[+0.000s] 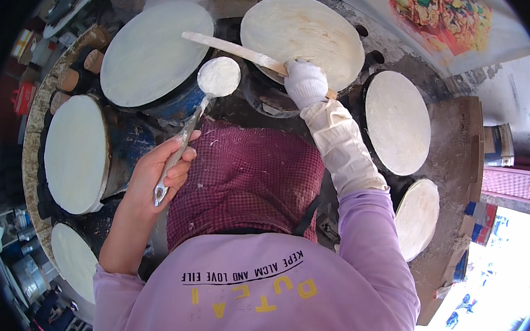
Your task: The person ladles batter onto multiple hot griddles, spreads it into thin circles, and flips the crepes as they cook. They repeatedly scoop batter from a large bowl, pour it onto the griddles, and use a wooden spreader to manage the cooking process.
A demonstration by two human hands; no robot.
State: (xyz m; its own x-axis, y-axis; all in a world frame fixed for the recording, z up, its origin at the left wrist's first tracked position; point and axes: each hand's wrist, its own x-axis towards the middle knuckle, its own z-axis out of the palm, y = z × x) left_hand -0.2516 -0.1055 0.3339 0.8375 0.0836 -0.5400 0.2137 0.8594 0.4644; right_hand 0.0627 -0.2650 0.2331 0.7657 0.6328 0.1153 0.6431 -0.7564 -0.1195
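My left hand (155, 168) grips the metal handle of a ladle (219, 77), whose round bowl faces up and is coated or filled with something white. My right hand (305, 82), in a white knitted glove and a pale sleeve cover, is closed around a long flat wooden spreader (236, 50). That spreader points left, its pale tip overlapping the edge of the rear left round griddle, covered with a thin white batter layer (157, 54). Under and behind the glove, a thin round pancake (303, 35) with faint browned streaks covers the rear middle griddle.
More batter-covered griddles curve around me: a left one (76, 155), a lower left one (73, 260), a right one (398, 122) and a lower right one (417, 219). Cardboard (450, 180) lies along the right. Capped pipes (68, 79) stand at left. Steam rises at the back.
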